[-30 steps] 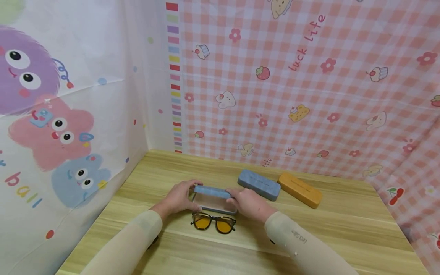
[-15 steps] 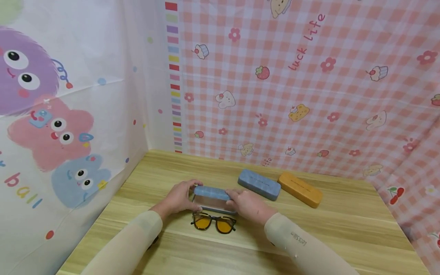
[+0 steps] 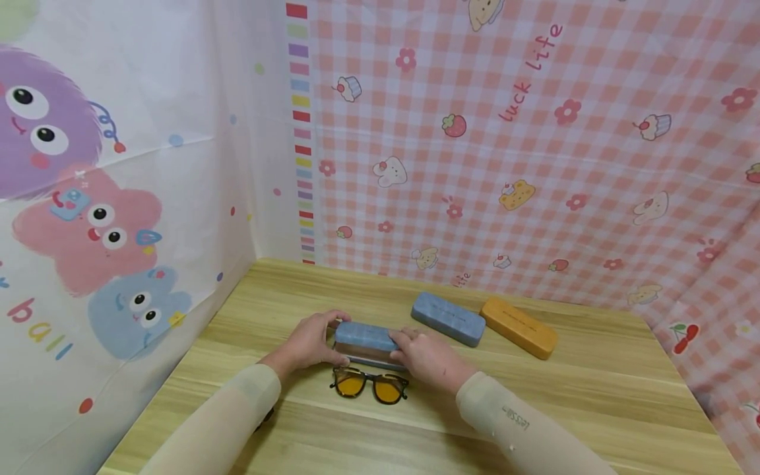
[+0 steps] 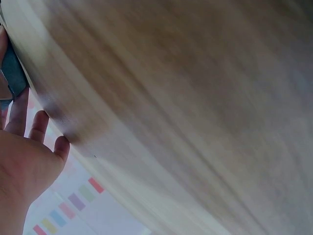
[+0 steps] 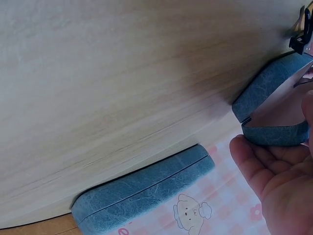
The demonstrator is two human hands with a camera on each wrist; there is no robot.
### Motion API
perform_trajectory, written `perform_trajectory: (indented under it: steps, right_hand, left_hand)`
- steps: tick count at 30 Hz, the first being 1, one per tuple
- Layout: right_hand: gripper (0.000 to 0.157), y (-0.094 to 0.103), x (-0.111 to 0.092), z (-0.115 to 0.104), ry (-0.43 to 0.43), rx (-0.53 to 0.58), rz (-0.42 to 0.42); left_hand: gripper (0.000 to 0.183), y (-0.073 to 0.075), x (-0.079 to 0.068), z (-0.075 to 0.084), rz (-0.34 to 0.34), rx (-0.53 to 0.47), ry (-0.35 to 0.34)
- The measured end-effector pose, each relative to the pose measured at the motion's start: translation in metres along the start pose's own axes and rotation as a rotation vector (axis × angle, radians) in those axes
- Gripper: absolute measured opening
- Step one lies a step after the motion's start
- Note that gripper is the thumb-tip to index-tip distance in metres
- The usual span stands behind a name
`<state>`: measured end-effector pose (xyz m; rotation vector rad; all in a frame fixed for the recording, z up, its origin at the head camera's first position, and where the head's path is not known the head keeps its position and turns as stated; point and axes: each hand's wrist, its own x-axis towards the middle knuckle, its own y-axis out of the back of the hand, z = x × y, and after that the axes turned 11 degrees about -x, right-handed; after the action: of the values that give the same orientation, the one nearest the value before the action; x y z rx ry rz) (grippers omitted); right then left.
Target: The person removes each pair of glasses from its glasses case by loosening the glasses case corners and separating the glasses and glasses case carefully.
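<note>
A blue glasses case (image 3: 363, 335) sits on the table with its lid tilted partway down, a pale lining visible in the narrow gap. At its left end, my left hand (image 3: 310, 340) holds the case, thumb at the front edge and fingers behind. My right hand (image 3: 432, 356) grips the lid's right end. In the right wrist view, the lid (image 5: 276, 136) lies between thumb and fingers, and the base (image 5: 266, 88) stands apart from it. Just in front of the case lie glasses (image 3: 369, 384) with dark frames and orange lenses. The left wrist view catches only a corner of the case (image 4: 14, 73).
Behind and to the right, a second blue glasses case (image 3: 448, 319) lies closed beside an orange glasses case (image 3: 518, 328). The wooden table (image 3: 570, 409) backs onto a pink checked cloth (image 3: 427, 218). A white cartoon-printed cloth (image 3: 196, 198) hangs at the left.
The lid has come down toward the base under my right hand, narrowing the opening. My left hand and the glasses have stayed in place.
</note>
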<state>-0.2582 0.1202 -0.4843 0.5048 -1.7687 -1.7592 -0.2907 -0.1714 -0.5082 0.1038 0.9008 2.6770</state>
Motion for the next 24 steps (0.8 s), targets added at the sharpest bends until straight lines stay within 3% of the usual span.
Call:
perform_trajectory:
  steps: [24]
  right_hand:
    - [0.047, -0.0014, -0.0011, -0.0031, -0.027, 0.011, -0.036]
  left_hand:
    - [0.08, -0.0002, -0.0007, 0.0009, -0.003, 0.003, -0.021]
